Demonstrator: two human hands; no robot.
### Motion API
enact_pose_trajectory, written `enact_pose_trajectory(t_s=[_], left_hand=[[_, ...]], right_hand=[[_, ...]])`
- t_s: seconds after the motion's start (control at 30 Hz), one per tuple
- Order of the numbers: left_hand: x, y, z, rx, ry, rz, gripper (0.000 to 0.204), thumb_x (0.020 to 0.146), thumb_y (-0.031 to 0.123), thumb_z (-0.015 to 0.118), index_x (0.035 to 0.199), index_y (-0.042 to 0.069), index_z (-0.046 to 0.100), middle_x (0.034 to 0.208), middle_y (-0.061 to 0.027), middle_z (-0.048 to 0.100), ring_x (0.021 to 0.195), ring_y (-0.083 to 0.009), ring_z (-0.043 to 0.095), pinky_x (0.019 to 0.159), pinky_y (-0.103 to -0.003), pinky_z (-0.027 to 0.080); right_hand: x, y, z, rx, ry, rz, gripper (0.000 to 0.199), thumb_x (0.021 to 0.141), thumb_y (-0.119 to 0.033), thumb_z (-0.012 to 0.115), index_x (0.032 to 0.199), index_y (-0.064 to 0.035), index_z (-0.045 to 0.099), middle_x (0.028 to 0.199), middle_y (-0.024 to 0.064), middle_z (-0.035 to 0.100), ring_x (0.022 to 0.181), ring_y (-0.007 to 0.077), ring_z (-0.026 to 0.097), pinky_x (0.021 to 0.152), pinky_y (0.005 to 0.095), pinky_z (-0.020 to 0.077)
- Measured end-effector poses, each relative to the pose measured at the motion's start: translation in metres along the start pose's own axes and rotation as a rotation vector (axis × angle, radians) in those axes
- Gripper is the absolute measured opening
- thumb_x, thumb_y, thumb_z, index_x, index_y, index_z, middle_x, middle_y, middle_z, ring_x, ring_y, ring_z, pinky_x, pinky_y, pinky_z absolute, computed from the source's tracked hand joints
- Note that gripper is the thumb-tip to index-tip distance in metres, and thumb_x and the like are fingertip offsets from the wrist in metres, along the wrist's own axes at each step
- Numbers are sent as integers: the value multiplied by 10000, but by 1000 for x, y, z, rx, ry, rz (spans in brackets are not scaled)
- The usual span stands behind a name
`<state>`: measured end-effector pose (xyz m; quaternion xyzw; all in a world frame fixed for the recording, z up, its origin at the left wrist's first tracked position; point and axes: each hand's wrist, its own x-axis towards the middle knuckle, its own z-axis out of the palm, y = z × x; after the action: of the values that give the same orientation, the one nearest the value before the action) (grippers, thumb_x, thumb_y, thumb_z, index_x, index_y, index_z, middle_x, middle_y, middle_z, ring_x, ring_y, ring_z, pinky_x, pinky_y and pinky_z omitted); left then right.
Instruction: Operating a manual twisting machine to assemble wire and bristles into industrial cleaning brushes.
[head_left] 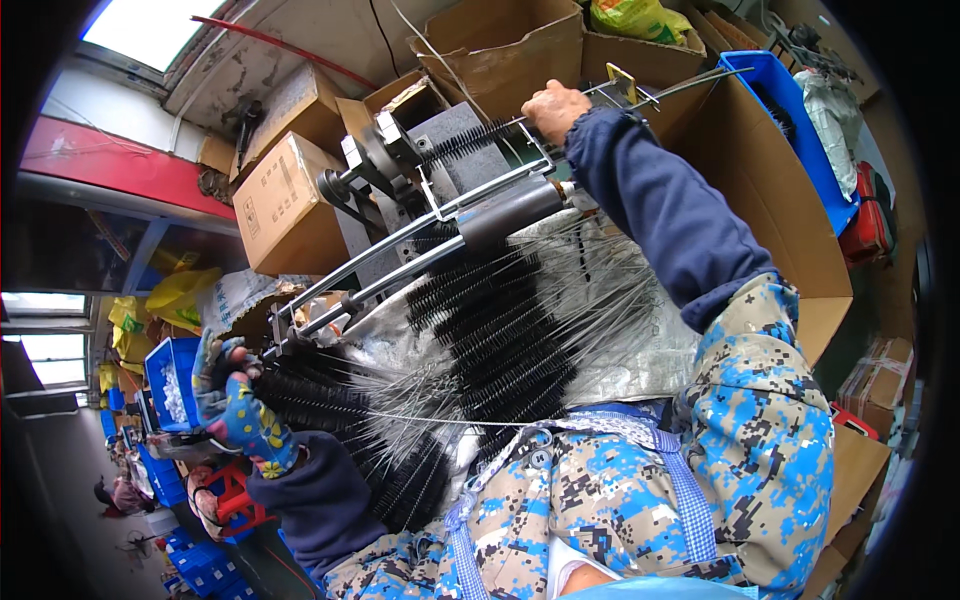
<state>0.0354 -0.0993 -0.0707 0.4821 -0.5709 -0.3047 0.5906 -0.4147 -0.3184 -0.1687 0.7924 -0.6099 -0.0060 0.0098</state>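
My bare right hand [556, 110] is closed at the far side of a metal machine [400, 165], on the end of a black twisted-wire brush [465, 142] that runs left to the machine's head. My left hand [238, 405], in a blue and yellow patterned glove, has its fingers curled beside the left end of the machine's rails [380, 250]. Whatever it grips, if anything, is hidden. Many black spiral brushes [505, 340] with bare wire stems [610, 290] lie heaped over my lap and the pale sheet [640, 355]. More brushes [320, 395] lie next to my left hand.
Cardboard boxes [285, 200] stand behind the machine, and a large open carton [760, 180] is at my right. A blue bin [790, 140] leans beyond it. At the left are a blue crate [172, 385] with white pieces and a red stool [235, 500].
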Motion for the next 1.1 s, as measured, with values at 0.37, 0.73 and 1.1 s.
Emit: enact_pose_trajectory(t_s=[0.37, 0.73, 1.1], left_hand=[[4, -10, -2, -176, -61, -186, 400, 775, -79, 513, 1173, -41, 514, 927, -143, 598, 728, -158, 559, 654, -271, 512], [-9, -34, 60, 1232, 124, 53, 945, 686, 35, 702, 1418, 56, 104, 1393, -221, 236, 1230, -340, 329, 1008, -384, 329], [-14, -107, 12, 1340, 237, -574, 1088, 619, -50, 665, 1433, 262, 14, 1433, -221, 154, 1205, -401, 394, 962, -397, 400]], right_hand=[[-161, -69, -57, 1055, -368, -719, 810, 738, -440, 694, 1253, 88, 359, 998, 261, 585, 932, 333, 591, 813, 363, 483], [-82, -78, -44, 511, 130, -424, 117, 742, -32, 537, 855, -27, 569, 809, 180, 582, 759, 331, 606, 654, 406, 476], [-2, -86, -1, 171, -33, -139, 232, 801, -49, 503, 1003, -44, 615, 1055, 191, 564, 967, 338, 593, 786, 408, 491]])
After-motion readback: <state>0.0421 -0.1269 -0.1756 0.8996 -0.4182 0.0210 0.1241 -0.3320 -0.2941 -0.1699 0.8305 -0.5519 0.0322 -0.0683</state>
